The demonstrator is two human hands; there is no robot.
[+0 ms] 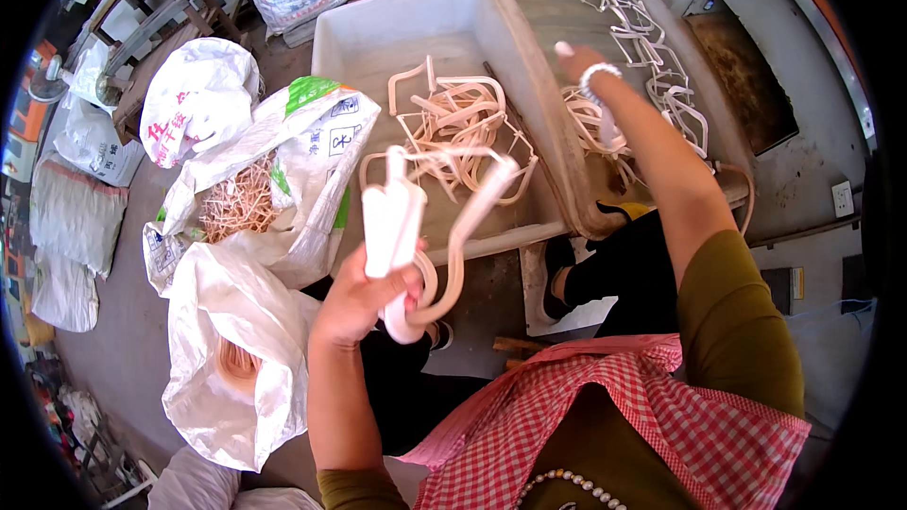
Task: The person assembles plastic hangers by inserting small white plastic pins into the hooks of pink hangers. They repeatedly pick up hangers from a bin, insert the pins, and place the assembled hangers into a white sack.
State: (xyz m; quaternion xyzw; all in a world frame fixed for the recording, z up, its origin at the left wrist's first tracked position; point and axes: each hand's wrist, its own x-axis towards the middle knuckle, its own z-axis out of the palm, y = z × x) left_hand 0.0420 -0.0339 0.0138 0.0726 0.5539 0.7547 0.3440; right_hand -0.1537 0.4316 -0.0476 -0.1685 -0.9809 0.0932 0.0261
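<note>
My left hand is closed around a bundle of pale pink bent strips, which look like rubber or plastic. One long curved strip sticks out to the right of the bundle. Beyond it, a tangled heap of similar strips lies in a whitish tub. My right hand, with a white beaded bracelet at the wrist, reaches over a second tub on the right. Its fingers are mostly hidden, so any grip is unclear. More pale strips lie in that tub beneath my forearm.
A chain of connected pale pieces runs along the right tub's far side. To the left stand an open white sack with thin pinkish scraps and another sack holding pink strips. An outlet is on the right wall.
</note>
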